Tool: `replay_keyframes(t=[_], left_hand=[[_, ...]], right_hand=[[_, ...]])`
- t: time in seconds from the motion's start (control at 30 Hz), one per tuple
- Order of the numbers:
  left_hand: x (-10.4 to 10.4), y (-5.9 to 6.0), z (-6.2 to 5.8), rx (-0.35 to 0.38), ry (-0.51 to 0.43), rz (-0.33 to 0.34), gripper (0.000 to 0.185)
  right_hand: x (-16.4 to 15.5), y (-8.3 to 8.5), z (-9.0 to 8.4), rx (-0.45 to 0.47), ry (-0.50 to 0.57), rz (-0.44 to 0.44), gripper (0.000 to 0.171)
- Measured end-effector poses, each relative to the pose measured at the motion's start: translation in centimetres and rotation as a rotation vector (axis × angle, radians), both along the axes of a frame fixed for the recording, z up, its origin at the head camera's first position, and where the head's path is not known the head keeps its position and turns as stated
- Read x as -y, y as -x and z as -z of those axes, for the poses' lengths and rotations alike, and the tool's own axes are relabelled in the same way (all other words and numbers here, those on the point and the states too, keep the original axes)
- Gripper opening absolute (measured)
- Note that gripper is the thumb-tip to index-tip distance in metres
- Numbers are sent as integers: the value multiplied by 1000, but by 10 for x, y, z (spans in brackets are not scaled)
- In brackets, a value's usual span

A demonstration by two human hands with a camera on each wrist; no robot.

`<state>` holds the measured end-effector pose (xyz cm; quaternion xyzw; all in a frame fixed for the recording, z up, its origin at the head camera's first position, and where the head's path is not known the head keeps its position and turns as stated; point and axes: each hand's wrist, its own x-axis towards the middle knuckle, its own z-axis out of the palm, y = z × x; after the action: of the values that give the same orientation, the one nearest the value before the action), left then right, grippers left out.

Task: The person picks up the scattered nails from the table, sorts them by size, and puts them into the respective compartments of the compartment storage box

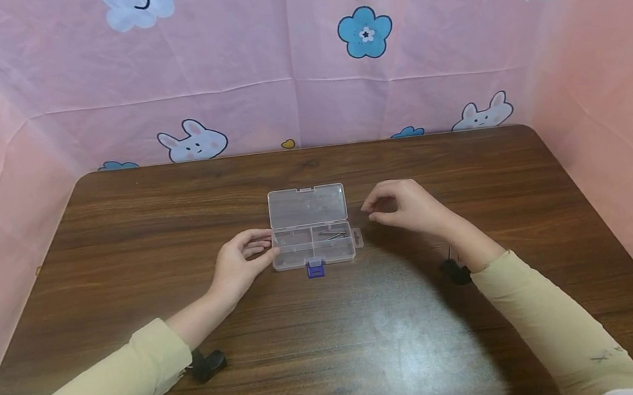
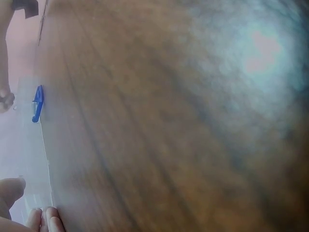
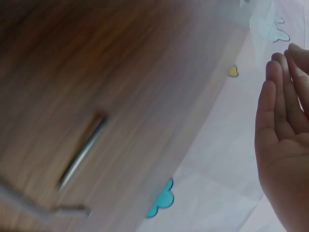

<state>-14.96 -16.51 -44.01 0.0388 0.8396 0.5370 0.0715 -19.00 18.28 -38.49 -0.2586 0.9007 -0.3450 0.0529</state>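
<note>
A clear plastic box [image 1: 296,267] stands on the table with its lid [image 1: 307,207] tipped back and a blue latch [image 1: 316,269] at the front. Several thin metal rods [image 1: 333,234] lie in its back right compartment. My left hand [image 1: 239,261] holds the box's left end, thumb at the front part and fingers toward the back corner. Right of the box, my right hand [image 1: 407,205] hovers with fingers bent loosely; nothing shows between thumb and fingertips. In the right wrist view, a short metal rod [image 3: 83,153] and a blurred bent grey rod [image 3: 43,208] lie on the table.
The brown wooden table [image 1: 337,355] reaches back to a pink printed cloth [image 1: 248,46], which also hangs at both sides. A clear hang tab [image 1: 358,238] sticks out from the box's right side. Black wrist cameras sit under both forearms.
</note>
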Motion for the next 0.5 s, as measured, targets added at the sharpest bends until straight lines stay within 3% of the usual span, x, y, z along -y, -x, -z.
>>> replay_keyframes(t=[0.5], left_hand=[[0,-1,-1,0,1,2,41]], right_hand=[[-51,-17,-4,34,4,125,13]])
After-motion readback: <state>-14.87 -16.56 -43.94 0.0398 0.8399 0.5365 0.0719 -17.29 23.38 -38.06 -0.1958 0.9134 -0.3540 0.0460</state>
